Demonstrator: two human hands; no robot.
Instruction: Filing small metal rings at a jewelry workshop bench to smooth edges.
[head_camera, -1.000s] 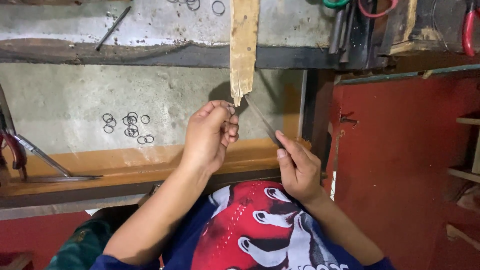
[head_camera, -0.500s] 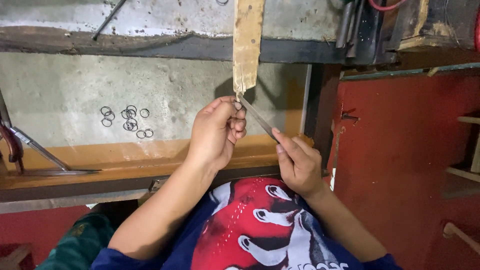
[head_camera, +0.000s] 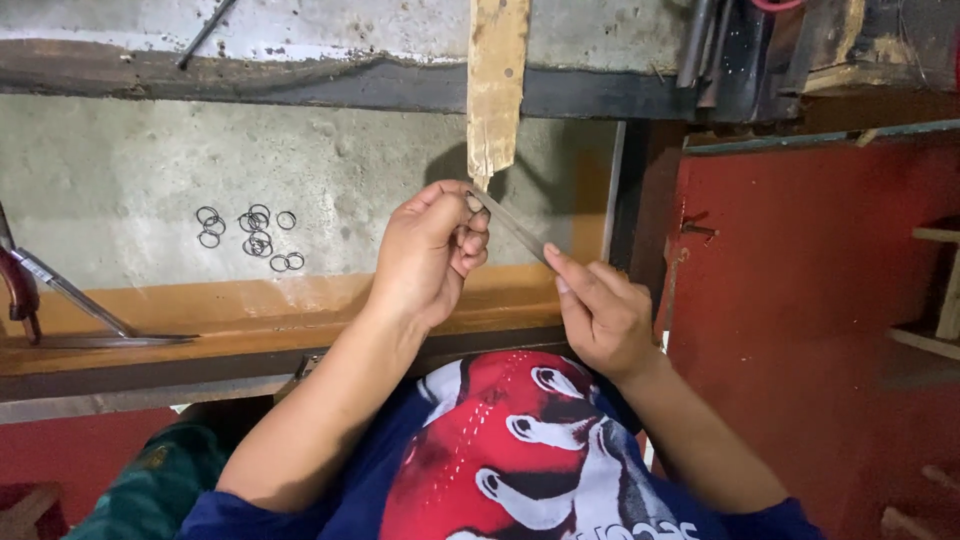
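Note:
My left hand (head_camera: 430, 250) is closed around a small metal ring, pressing it against the lower tip of a wooden peg (head_camera: 497, 85) that juts out from the bench edge. My right hand (head_camera: 600, 310) grips a thin flat metal file (head_camera: 512, 224), its far end laid on the ring at the peg's tip. The ring itself is mostly hidden by my fingers. Both hands sit above my lap, over a blue and red shirt.
Several loose metal rings (head_camera: 252, 232) lie on the grey bench surface (head_camera: 150, 170) to the left. Red-handled shears (head_camera: 40, 285) rest at the far left on the wooden ledge (head_camera: 250, 310). A red cabinet (head_camera: 820, 300) stands on the right; tools hang at top right.
The file has slid a little along the ring as my right hand shifted. My left hand stays at the peg's tip.

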